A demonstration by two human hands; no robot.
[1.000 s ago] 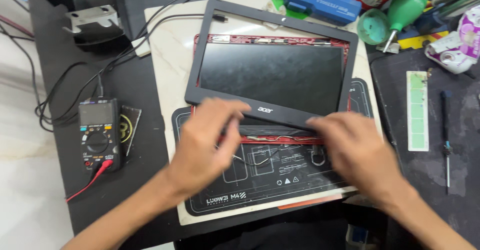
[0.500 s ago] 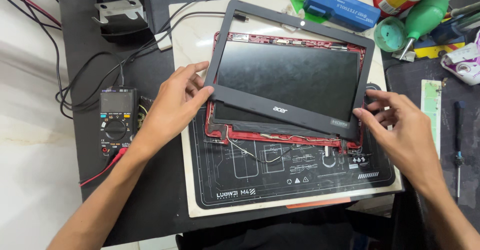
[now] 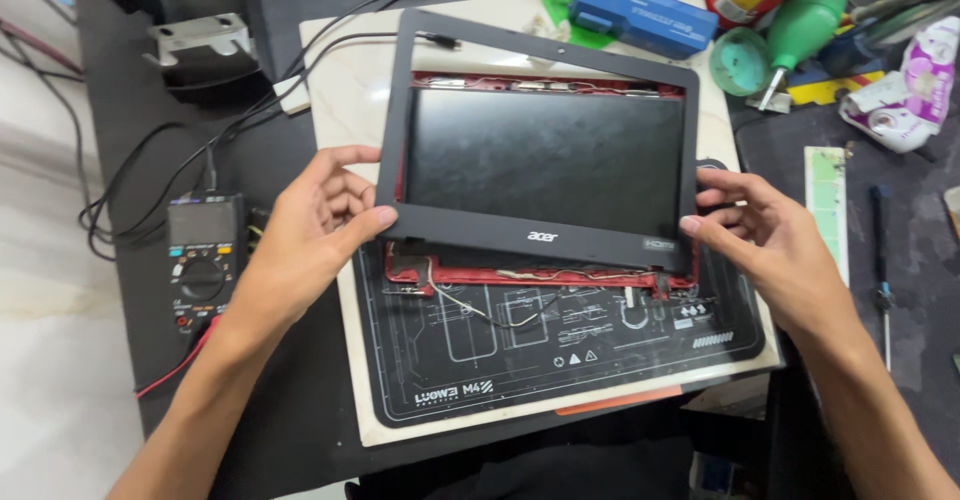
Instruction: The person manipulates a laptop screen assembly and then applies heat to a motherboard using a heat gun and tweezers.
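The black plastic screen bezel point(image 3: 540, 235), a thin rectangular frame, sits over the dark laptop display panel point(image 3: 545, 160) and its red back cover point(image 3: 530, 278), and every place below is told from this frame. Far to its left, on the dark worktop point(image 3: 300, 400), lies a black handheld multimeter point(image 3: 203, 260) with a red lead, and black cables loop above it. At the frame's lower left corner the left hand point(image 3: 310, 240) pinches the bezel's edge, thumb on top of the bottom bar and fingers curled against the left side bar. Under the frame lies a black repair mat with white line drawings point(image 3: 560, 350), itself resting on a pale marble-patterned slab point(image 3: 340, 100). Below the frame's bottom bar, thin wires trail over the red cover's exposed edge. Behind the frame's top bar stands a blue rectangular box point(image 3: 640, 10). At the lower right corner the right hand point(image 3: 775, 250) grips the bezel, thumb on its front and fingers bent behind the side bar. Further right lie a green squeeze blower point(image 3: 800, 25) and a slim screwdriver point(image 3: 882, 260).
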